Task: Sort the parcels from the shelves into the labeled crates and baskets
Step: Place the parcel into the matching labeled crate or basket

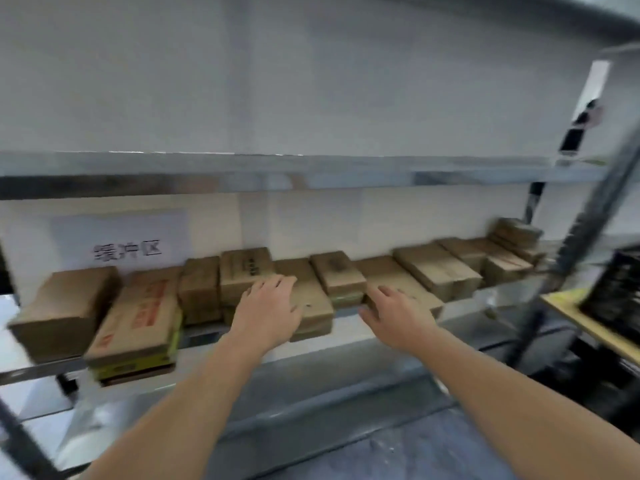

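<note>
A row of several brown cardboard parcels lines the metal shelf [346,322] in front of me. My left hand [268,308] lies flat with straight fingers on top of a middle parcel [311,306]. My right hand [394,315] reaches with spread fingers onto the front of the parcel to its right [391,277]. A small parcel [337,273] sits stacked between the two. Neither hand is curled round anything. The picture is blurred by motion.
A big box with red print [142,315] and another box [69,306] stand at the left. A paper sign [121,242] hangs on the back wall. A black crate [616,299] rests on a wooden table [575,315] at right, past a dark shelf post [581,237].
</note>
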